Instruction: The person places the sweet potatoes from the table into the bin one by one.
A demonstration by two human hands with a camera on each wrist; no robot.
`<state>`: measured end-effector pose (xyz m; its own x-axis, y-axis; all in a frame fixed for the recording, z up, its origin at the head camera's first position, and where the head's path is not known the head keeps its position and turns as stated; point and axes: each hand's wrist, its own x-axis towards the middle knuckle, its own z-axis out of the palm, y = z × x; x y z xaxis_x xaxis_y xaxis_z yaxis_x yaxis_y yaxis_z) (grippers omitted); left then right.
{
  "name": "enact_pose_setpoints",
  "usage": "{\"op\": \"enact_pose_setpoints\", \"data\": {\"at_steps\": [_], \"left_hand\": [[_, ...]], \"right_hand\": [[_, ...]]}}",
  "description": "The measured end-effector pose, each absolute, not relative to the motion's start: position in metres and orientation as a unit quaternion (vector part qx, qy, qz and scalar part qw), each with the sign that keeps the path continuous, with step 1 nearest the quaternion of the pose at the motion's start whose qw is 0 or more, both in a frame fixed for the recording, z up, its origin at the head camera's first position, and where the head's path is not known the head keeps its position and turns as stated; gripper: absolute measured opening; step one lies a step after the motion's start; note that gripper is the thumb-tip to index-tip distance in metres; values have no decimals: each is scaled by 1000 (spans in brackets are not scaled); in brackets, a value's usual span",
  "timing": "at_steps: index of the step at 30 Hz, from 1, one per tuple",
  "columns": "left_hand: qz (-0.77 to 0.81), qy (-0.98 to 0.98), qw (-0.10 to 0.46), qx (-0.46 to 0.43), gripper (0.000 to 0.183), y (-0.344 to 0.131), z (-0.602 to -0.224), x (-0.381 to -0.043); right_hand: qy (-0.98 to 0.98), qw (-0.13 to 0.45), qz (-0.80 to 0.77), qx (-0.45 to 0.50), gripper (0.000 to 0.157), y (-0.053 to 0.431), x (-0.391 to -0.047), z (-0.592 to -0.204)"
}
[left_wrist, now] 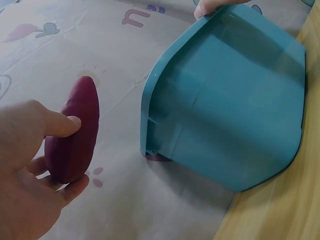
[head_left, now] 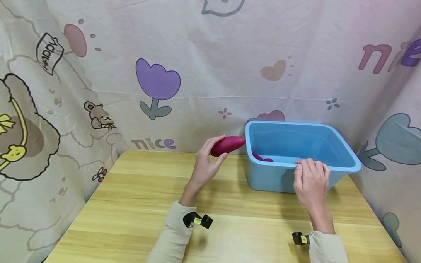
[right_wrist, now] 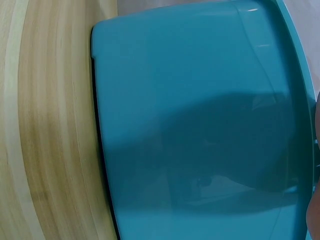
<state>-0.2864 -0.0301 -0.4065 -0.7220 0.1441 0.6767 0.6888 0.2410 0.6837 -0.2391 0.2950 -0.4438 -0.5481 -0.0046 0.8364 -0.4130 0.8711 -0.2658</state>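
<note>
In the head view my left hand [head_left: 206, 162] holds a purple-red sweet potato [head_left: 229, 144] between thumb and fingers, just left of the blue plastic bin [head_left: 271, 179]. The left wrist view shows the smooth, tapered sweet potato [left_wrist: 75, 132] in my left hand [left_wrist: 30, 165], apart from the bin [left_wrist: 230, 100]. My right hand [head_left: 311, 182] grips the bin's front rim with its fingers bent over it. Inside the bin's left end lie purple-red pieces [head_left: 260, 157], partly hidden by the front wall. Only bits of my right fingers [right_wrist: 314, 215] show in the right wrist view.
The bin stands at the back right of a wooden table [head_left: 141, 206]. A printed cloth [head_left: 205, 69] hangs close behind the table and along both sides. Each sleeve carries a small black wrist camera [head_left: 197, 220].
</note>
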Motion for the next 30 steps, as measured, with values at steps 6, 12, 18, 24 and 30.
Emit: {"op": "enact_pose_setpoints", "data": {"at_steps": [6, 12, 18, 24, 30], "left_hand": [[-534, -764, 231, -277, 52, -23, -403, -286], [-525, -764, 242, -285, 51, -16, -398, -288], [-525, -761, 237, -300, 51, -2, -394, -292], [-528, -754, 228, -319, 50, 13, -392, -295], [-539, -741, 228, -330, 50, 23, -391, -296]], "right_hand": [[-853, 455, 224, 122, 34, 292, -238, -447], [-852, 458, 224, 123, 33, 291, -240, -449], [-852, 457, 225, 122, 33, 294, -240, -447], [-855, 453, 222, 120, 33, 296, -238, -445], [-854, 455, 222, 120, 34, 296, -239, -445]]}}
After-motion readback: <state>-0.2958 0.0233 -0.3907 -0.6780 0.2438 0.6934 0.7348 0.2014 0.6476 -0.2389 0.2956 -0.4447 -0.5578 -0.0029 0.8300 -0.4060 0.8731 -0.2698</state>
